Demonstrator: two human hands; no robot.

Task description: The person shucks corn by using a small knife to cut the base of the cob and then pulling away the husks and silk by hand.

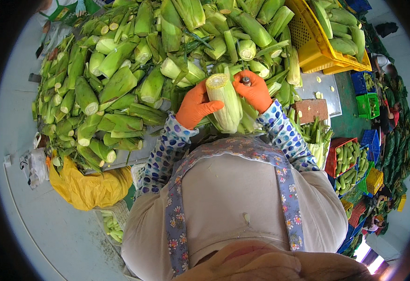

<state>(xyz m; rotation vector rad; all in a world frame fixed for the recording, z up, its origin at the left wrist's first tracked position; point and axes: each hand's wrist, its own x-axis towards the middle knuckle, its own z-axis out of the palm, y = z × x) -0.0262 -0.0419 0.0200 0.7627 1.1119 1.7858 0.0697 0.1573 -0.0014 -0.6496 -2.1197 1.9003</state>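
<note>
My left hand, in an orange rubber glove, grips an ear of corn with pale green husk. Its cut end faces up and shows a yellowish ring. In a matching glove, my right hand is closed around the handle of a knife; the thin blade points away from me, over the pile. The right fingers are close against the ear's far right side, where strips of green husk hang; whether they also pinch a strip is hidden. A large heap of husked-in corn ears lies before me.
A yellow plastic crate of trimmed ears stands at the far right. Near my right arm are a brick and loose husk pieces. A yellow plastic bag hangs at the left. Blue-gloved fingers of another person show beyond the heap.
</note>
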